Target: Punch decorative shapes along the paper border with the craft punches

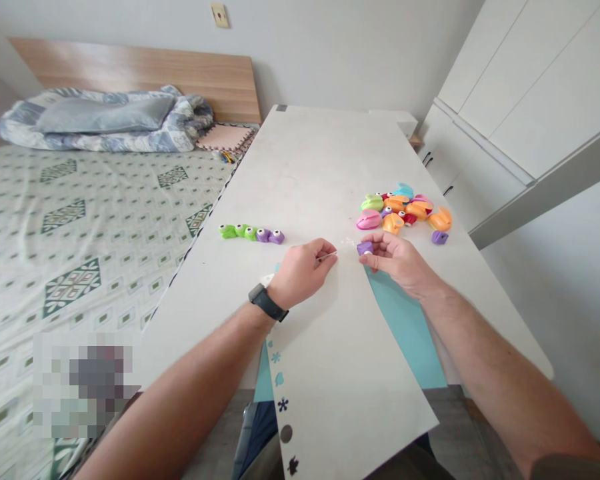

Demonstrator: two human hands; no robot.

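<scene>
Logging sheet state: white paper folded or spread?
Spread: white paper lies open, near end beyond the table. Behind the left hand, cannot tell.

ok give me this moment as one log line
left hand: pinching something thin; right hand: holding purple punch; white paper: holes along edge, over blue sheet; punch row: left; punch pile: right

A small purple punch [365, 249] sits in the right hand [393, 259]; a thin item [327, 255] (too small to identify) is pinched in the left hand [307, 267]. Nearer than both hands spreads a white sheet [350, 363], shapes cut along its left-hand-side edge.
</scene>
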